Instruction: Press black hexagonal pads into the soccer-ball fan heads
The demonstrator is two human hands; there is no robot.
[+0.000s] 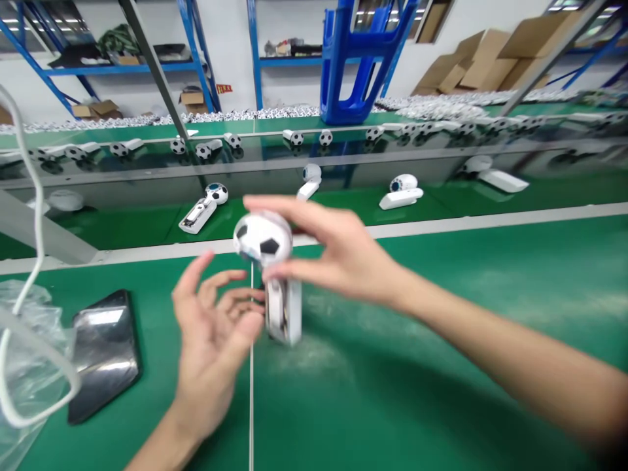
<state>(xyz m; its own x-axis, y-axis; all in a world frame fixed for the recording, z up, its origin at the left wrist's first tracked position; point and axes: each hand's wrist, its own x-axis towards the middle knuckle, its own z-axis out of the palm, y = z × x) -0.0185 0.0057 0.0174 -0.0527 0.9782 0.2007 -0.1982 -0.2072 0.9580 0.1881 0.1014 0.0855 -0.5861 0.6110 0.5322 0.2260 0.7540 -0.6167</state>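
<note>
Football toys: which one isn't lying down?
The toy in the right hand: it is held upright by its ball end. The other toys lie flat on the belt.

The right hand (343, 255) has its grip on the ball-shaped head of a white football-headed gadget (263, 239), held upright above the green tabletop (441, 392); the left hand (210, 340) is spread, fingertips just beside the handle; a dark glossy slab (105, 353) lies to the left, near a clear plastic bag (29, 366); similar gadgets (203, 208) lie on the belt beyond.

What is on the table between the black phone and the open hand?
Nothing: in the head view, only bare green tabletop lies between the phone and the left hand.
</note>
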